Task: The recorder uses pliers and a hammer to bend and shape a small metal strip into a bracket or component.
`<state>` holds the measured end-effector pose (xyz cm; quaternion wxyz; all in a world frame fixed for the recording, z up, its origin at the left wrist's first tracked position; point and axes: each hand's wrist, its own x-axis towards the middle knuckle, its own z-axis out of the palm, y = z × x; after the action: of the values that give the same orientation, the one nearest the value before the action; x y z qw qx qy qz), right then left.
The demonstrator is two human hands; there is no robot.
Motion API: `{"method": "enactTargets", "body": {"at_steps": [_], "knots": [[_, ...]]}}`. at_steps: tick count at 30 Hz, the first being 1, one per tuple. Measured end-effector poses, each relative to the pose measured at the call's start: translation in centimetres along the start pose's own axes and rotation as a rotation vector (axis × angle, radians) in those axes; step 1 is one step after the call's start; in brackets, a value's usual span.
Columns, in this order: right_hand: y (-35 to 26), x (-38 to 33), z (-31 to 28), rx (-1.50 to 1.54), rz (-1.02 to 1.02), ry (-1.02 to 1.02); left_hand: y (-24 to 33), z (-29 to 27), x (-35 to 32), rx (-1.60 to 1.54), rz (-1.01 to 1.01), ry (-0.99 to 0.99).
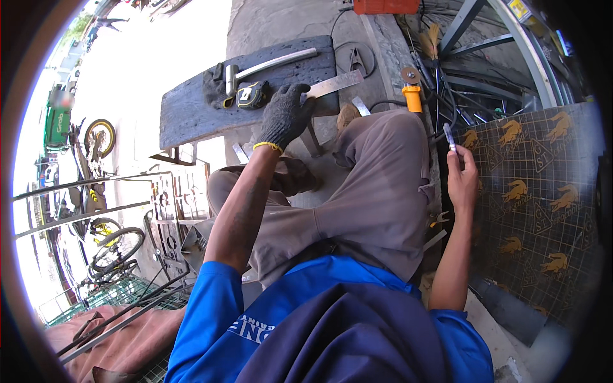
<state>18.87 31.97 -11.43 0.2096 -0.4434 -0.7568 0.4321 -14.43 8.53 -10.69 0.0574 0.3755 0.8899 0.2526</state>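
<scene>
Gloved left hand [285,115] clamped the steel ruler [333,85] on the counter [191,108]; right hand [461,182] gripped a marker [449,136], marking apparently next.

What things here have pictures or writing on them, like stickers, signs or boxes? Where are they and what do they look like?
Patterned sheet: on the right, beside the bare right hand; dark, gridded, with repeated gold animal emblems.
Tape measure: on the dark bench, near the gloved left hand; black and yellow, with a small label.
Green sign: far left by the motorbikes; upright, with white lettering.
Sticker: top right on a metal frame; small, yellow.
</scene>
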Motion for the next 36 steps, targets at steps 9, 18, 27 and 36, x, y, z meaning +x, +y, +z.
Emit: {"method": "enactTargets", "body": {"at_steps": [9,18,27,36], "knots": [[25.3,-0.2,3.4,-0.567,0.210,-0.107,-0.7,2.2,3.9,0.234,-0.028,-0.053],[28.7,-0.3,6.6,-0.623,0.517,-0.055,-1.9,1.2,5.5,0.124,0.012,-0.222],[27.8,-0.2,7.4,-0.629,0.597,-0.077,-1.9,2.1,1.8,0.173,0.174,0.065],[28.3,-1.0,7.0,-0.610,0.606,-0.111,-2.3,2.2,1.1,0.060,0.228,0.032]]}}
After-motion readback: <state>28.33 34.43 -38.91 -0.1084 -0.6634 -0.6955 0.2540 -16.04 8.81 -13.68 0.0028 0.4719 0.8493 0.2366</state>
